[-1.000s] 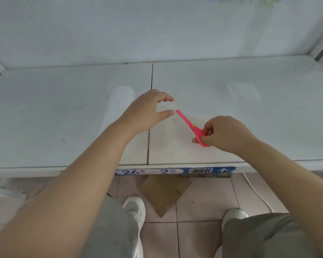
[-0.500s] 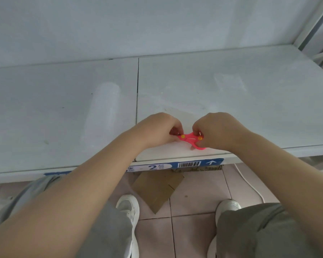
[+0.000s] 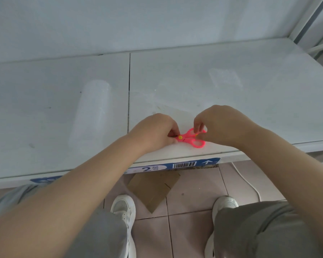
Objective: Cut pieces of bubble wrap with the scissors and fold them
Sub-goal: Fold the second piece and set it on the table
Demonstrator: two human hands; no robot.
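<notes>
Small pink scissors (image 3: 191, 139) with a yellow pivot lie near the front edge of the white table (image 3: 231, 101). My left hand (image 3: 155, 132) pinches their blade end, which is hidden under its fingers. My right hand (image 3: 222, 123) pinches the upper handle loop; the lower loop is free. A clear roll of bubble wrap (image 3: 90, 112) lies to the left, with its loose sheet (image 3: 164, 107) spread flat on the table behind my hands. A small folded piece of bubble wrap (image 3: 225, 78) rests further back on the right.
A seam (image 3: 129, 90) splits the table top into two panels. A blue label strip with a barcode (image 3: 185, 164) runs along the front edge. Below are a tiled floor, a cardboard piece (image 3: 153, 189), a white cable (image 3: 246, 181) and my shoes.
My hands came together near the table's front edge. The left hand took hold of the scissors' blade end, and the right hand's fingers shifted on the handle loops.
</notes>
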